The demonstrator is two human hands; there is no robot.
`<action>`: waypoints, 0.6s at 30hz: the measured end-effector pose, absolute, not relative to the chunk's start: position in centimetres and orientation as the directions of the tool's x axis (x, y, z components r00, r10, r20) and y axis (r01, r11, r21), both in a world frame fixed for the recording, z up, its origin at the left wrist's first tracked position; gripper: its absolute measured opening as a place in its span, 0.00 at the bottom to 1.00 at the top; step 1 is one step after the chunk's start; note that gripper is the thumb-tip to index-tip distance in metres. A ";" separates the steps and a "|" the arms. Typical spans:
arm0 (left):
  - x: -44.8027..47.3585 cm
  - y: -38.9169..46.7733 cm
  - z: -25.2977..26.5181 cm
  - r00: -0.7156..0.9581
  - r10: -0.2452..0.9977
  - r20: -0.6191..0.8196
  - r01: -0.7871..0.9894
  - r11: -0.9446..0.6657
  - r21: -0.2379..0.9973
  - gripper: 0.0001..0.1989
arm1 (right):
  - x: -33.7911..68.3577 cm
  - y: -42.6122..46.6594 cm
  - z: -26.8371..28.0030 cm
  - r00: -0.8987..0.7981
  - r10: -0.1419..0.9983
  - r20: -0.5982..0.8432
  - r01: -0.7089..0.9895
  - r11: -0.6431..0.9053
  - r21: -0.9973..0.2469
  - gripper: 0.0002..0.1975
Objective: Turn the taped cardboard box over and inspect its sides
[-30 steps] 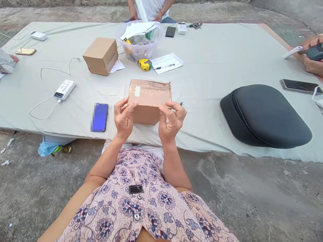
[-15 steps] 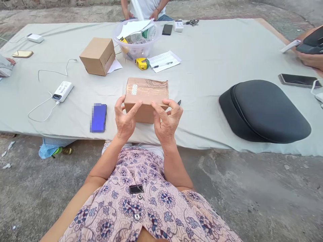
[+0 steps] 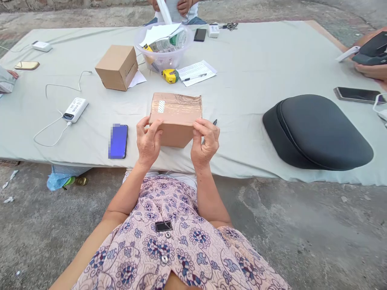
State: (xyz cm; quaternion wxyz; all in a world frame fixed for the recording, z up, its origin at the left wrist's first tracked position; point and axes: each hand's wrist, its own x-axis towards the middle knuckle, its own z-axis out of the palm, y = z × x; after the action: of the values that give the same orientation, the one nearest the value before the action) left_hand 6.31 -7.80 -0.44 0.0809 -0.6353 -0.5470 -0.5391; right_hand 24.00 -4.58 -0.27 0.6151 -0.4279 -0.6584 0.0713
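Note:
A brown cardboard box (image 3: 177, 108) with a dotted white sticker and creased clear tape on its top stands on the cloth in front of me. My left hand (image 3: 148, 143) grips its near left corner, thumb and fingers at the top edge. At the near right corner, my right hand (image 3: 205, 141) pinches the same edge between thumb and fingers. The lid lies closed. Just beyond my right fingers the dark tip of a pen-like thing (image 3: 215, 122) shows; the rest of it is hidden.
A phone (image 3: 118, 141) and a white power bank (image 3: 75, 110) lie left. Behind are another carton (image 3: 116, 66), a plastic basin (image 3: 165, 60), a tape measure (image 3: 170, 75) and a paper with a pen (image 3: 198, 73). A black padded seat (image 3: 320, 133) sits right. Other people's hands show at the table's edges.
My hands have moved apart along the box's near top edge, left hand to the left, right hand to the right corner. Across the table, a person's hands have risen.

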 end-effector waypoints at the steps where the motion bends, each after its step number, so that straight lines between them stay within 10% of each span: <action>1: 6.3 -7.8 -0.5 -0.178 0.618 0.766 0.775 -0.392 0.496 0.16 | 23.9 -4.5 -0.4 0.124 0.652 0.748 0.469 0.626 -0.623 0.13; 11: 6.0 -7.5 -4.2 -0.309 0.681 0.664 0.670 -0.339 0.660 0.27 | 23.7 -3.9 -4.9 0.192 0.749 0.634 0.390 0.535 -0.750 0.22; 18: 4.7 -7.0 -7.3 -0.435 0.818 0.376 0.553 -0.087 0.829 0.08 | 24.5 -3.4 -8.0 0.206 0.914 0.351 0.328 0.273 -0.904 0.11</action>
State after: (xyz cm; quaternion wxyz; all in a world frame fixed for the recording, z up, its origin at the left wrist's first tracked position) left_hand 4.73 -7.01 -7.33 -0.1260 -0.5162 -0.6639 -0.5262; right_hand 24.48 -3.38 -8.02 0.5557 -0.5424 -0.5724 0.2633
